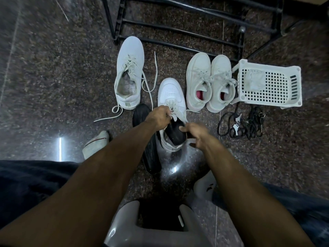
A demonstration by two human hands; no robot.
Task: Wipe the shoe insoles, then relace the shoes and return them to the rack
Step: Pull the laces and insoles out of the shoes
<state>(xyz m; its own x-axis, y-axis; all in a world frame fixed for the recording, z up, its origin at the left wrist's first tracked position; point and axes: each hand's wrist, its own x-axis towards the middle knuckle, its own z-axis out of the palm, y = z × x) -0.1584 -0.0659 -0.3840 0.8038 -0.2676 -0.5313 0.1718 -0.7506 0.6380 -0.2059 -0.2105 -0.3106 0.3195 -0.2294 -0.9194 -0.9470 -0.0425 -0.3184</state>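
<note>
the white shoe (170, 97) sits on the floor (53, 77) near its middle, toe toward the rack (178, 31), heel toward the person, with a black insole (175, 133) standing half out of its mouth at a slant; the step in hand looks like seating that insole, or drawing it out, and i cannot tell which; the left hand (158, 118) is clenched on the tongue and laces at the throat, pulling the opening wide, and the right hand (195, 133) pinches the heel end of the insole between thumb and fingers; to do it well i would keep the tongue lifted up and forward so the mouth stays open, hold the insole flat rather than curled, and feed it toe first along the shoe bed so the front does not fold under; the heel end should go last, pressed down until it lies flush; the loose laces near the left hand could catch under the insole edge, so they want holding clear; a second black insole (147, 139) lies on the floor touching the shoe's left side, partly under the left forearm; farther left a white shoe with slack laces (129, 72) rests just before the rack's foot; to the right a laced pair (210, 81) stands side by side, then a white basket (284, 90) with a cloth (254, 81) in it; black cord and keys (243, 125) lie on the floor below the basket.
</note>
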